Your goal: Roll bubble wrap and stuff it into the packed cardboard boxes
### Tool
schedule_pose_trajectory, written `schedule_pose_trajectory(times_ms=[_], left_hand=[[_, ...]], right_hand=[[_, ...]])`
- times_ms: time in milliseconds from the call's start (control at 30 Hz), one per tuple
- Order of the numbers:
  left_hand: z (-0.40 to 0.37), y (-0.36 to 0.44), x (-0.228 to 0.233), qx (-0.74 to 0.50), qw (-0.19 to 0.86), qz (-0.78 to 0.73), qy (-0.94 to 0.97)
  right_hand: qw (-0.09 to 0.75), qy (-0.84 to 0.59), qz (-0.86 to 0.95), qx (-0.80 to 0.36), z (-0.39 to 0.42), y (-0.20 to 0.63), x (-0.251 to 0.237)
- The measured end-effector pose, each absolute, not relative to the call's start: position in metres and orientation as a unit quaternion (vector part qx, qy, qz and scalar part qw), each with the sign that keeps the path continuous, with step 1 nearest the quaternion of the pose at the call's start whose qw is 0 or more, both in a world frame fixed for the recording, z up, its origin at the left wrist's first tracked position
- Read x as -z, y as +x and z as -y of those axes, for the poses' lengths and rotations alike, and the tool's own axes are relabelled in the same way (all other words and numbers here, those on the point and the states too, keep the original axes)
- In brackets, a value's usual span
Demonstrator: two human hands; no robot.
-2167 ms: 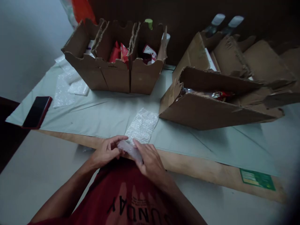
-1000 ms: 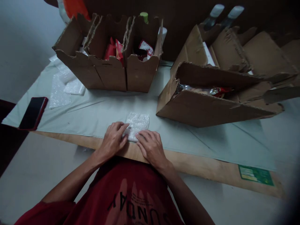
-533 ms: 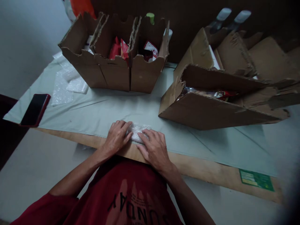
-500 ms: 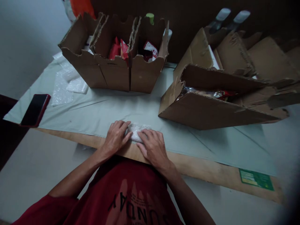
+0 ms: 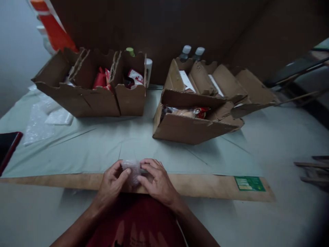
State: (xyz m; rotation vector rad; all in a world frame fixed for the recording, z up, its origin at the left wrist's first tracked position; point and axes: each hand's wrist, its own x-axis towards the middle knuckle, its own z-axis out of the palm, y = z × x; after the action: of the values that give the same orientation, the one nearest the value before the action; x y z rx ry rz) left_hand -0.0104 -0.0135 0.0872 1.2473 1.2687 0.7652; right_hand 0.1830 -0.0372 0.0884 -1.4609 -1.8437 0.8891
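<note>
Clear folded bubble-wrap packet (image 5: pixel 134 172) at front edge of pale-green-cloth-covered wooden table (image 5: pixel 102 145), grasped between left hand (image 5: pixel 111 184), thumb over its face, and right hand (image 5: pixel 157 181), fingertips at right side; long axis unclear.

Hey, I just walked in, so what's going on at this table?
A person's left hand grips a small piece of bubble wrap, thumb across its front, while the right hand has its fingers at the other side. Both are at the near edge of the table. Loose sheets of bubble wrap lie off to the left, near a phone. Cardboard boxes stand behind.
</note>
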Motion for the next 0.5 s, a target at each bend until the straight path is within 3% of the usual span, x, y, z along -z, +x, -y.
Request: schedule_pose_trajectory(times_ms=[133, 300, 400, 500], left_hand=[[0.009, 0.002, -0.094, -0.243, 0.481, -0.432, 0.723], [0.002, 0.018, -0.099, -0.175, 0.504, -0.362, 0.764], [-0.016, 0.026, -0.112, -0.252, 0.439, -0.336, 0.794], [-0.05, 0.041, -0.14, -0.357, 0.263, -0.302, 0.844]], right_hand=[[0.266, -0.512, 0.733, -0.359, 0.041, 0.212, -0.112], [0.263, -0.499, 0.778, -0.277, 0.042, 0.23, -0.124], [0.307, -0.505, 0.775, -0.225, 0.038, 0.255, -0.145], [0.378, -0.547, 0.731, -0.151, 0.033, 0.304, -0.186]])
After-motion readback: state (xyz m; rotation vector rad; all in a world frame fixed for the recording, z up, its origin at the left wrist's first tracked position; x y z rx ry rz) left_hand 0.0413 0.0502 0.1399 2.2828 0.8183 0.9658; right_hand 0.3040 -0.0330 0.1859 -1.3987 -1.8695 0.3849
